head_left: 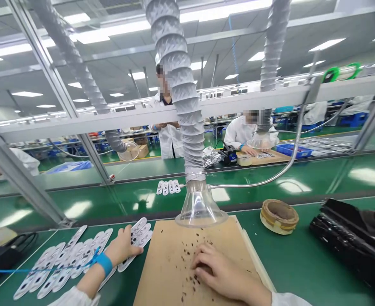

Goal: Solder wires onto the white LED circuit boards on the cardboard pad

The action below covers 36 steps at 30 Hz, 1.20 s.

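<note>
My left hand (123, 247) rests at the right end of a spread of white, rounded panels (68, 257) with dark markings. Its thumb is spread away from its fingers, and it touches the nearest panels (142, 233). Around the wrist is a blue band (103, 263) with a blue cord. My right hand (217, 270) lies low over a brown board (162, 263), fingers curled inward and thumb close to them. Small dark pieces (187, 250) are scattered by its fingertips. Whatever its fingertips hold, if anything, is hidden.
A clear funnel hood (201, 208) on a grey hose hangs over the board's far edge. To the right are a tape roll (279, 216) and a black wrapped bundle (349, 242). Several white panels (168, 187) lie beyond. Two people work across the bench.
</note>
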{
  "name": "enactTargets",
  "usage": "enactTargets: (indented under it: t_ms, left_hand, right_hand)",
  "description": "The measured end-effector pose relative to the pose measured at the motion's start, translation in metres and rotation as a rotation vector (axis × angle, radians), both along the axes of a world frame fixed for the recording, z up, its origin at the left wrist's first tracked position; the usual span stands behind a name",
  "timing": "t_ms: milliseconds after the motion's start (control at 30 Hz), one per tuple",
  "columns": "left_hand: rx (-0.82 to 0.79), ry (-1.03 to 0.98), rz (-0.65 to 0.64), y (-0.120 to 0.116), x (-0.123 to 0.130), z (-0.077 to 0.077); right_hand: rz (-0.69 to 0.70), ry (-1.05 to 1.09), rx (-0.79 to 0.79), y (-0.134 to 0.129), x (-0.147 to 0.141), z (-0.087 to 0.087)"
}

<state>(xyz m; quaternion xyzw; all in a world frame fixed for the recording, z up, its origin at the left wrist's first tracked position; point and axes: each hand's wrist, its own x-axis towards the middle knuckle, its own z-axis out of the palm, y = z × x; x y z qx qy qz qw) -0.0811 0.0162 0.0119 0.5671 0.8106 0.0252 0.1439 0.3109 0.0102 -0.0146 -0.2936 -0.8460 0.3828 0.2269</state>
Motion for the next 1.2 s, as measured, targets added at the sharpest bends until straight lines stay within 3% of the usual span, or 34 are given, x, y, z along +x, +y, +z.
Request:
enactTargets:
  t_ms: [300,700,967,1200]
  left_hand:
    - [-0.033,-0.08,-0.042,-0.003,-0.002,0.005]
    - [-0.004,-0.101,-0.005,0.009,-0.015,-0.013]
    - [0.011,-0.148,-0.036,0.01,-0.019,-0.007]
    - [-0.007,-0.173,-0.038,0.006,-0.012,-0.013]
  right_hand:
    - [-0.007,0.001,0.007,0.002,-0.001,-0.009]
    - [-0.007,0.005,0.003,0.0,-0.001,-0.002]
    - [-0.009,0.007,0.035,0.003,-0.002,-0.009]
    - [-0.008,0.003,0.042,0.002,-0.002,-0.01]
